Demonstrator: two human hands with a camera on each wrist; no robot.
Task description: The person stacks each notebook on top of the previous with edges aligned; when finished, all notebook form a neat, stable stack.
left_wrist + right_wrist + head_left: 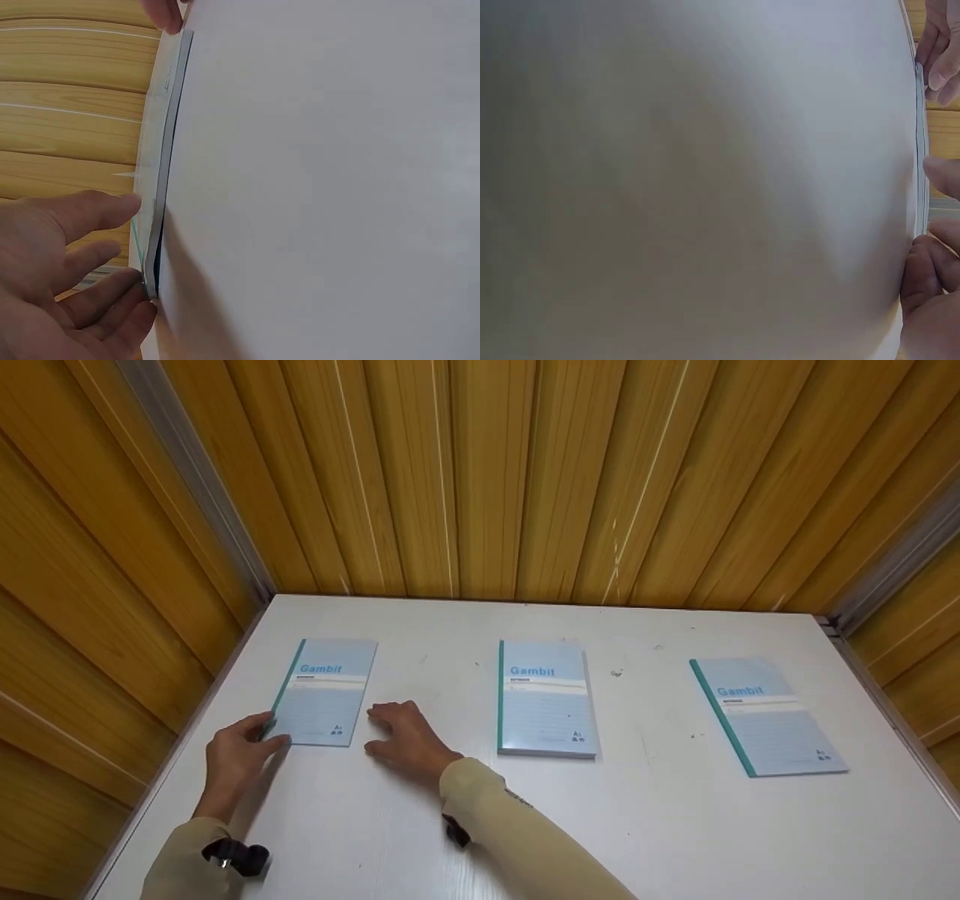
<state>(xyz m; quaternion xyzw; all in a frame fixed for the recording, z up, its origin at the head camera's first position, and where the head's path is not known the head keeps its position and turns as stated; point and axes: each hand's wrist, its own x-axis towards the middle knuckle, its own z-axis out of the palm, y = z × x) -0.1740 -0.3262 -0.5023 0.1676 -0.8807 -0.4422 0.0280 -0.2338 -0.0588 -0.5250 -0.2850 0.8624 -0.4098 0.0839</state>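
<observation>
In the head view a light-blue "Gambit" notebook (322, 697) with a green spine lies at the left of the white table. My left hand (236, 754) is at its near-left corner, fingers at the spine edge and thumb over the corner. The left wrist view shows these fingers curled against the corner, with a dark gap under the notebook edge (171, 120) there. Just off the notebook's right side is my right hand (409, 739), thumb and fingers spread apart and loosely bent, with nothing held between them. A low side-on notebook edge (921, 150) shows in the right wrist view.
A thicker-looking matching notebook or stack (544, 709) lies mid-table. Another matching notebook (765, 727) lies at an angle on the right. Wood-patterned panels (487, 480) wall in the white table (645, 840) at the back and sides.
</observation>
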